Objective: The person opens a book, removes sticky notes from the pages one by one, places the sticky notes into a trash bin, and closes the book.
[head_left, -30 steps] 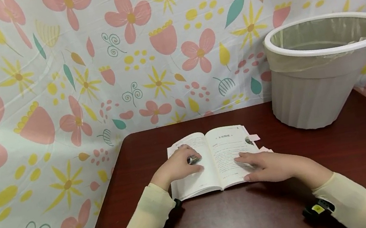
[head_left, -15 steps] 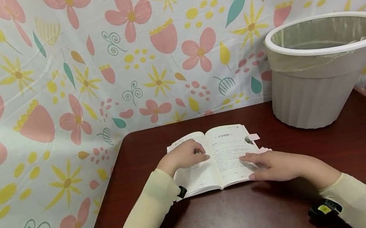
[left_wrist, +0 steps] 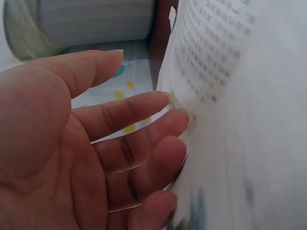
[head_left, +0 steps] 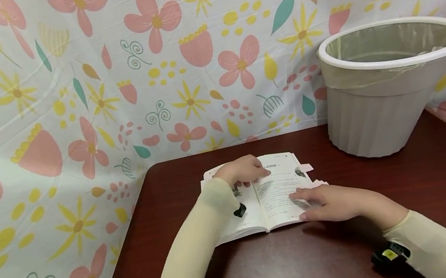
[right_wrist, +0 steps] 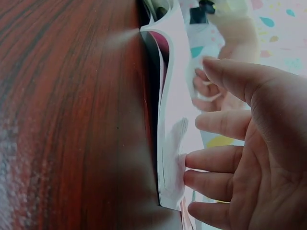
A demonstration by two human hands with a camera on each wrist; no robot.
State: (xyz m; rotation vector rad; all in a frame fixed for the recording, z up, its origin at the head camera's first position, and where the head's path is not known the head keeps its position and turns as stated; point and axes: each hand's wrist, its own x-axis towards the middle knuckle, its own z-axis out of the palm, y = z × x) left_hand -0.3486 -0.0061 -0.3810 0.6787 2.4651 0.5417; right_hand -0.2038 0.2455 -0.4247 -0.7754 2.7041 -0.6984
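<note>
An open book [head_left: 278, 205] with printed pages lies on the dark red table. My left hand [head_left: 241, 171] is over the upper part of the book, near the spine. In the left wrist view its slightly bent fingertips [left_wrist: 173, 120] meet the page, while the thumb stands apart. My right hand [head_left: 338, 201] lies at the lower right page with fingers extended. The right wrist view shows its fingers [right_wrist: 216, 158] reaching the page surface. A small picture on the left page is partly hidden by the left hand.
A grey lined trash bin [head_left: 374, 107] with a white rim stands at the table's back right. Pink tabs [head_left: 306, 167] stick out of the book's right edge. A flower-patterned cloth [head_left: 98, 56] hangs behind and left of the brown-red table [head_left: 294, 267].
My left hand has moved up and right, from the left page to the upper spine area. The right hand stays nearly in place at the right page.
</note>
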